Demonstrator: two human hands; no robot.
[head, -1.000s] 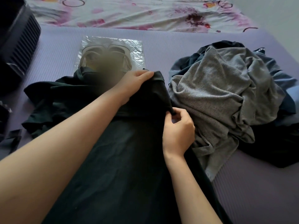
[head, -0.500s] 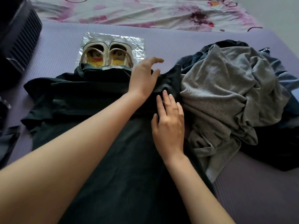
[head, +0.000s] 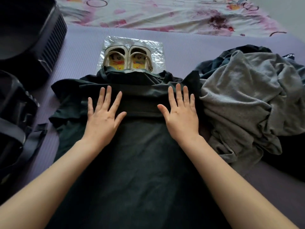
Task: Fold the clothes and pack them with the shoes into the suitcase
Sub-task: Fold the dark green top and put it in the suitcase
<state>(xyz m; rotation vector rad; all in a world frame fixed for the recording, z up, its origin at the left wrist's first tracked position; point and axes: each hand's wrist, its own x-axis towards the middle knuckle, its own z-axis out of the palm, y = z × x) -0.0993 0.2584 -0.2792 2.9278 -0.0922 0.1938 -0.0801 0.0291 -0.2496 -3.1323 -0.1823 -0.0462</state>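
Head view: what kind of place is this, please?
Probably a bedroom at home. A printed sheet lies beyond a purple mat, with loose clothes on the right and a dark suitcase on the left.

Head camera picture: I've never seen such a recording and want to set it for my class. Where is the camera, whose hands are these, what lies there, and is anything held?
No machine here: a person wears the camera on the head, looking down at their own hands. The left hand and right hand lie flat, pressing a dark green garment spread on a purple mat. Nothing is gripped. Beyond it, white shoes stand on clear plastic; crumpled grey clothes lie right, a black suitcase left.
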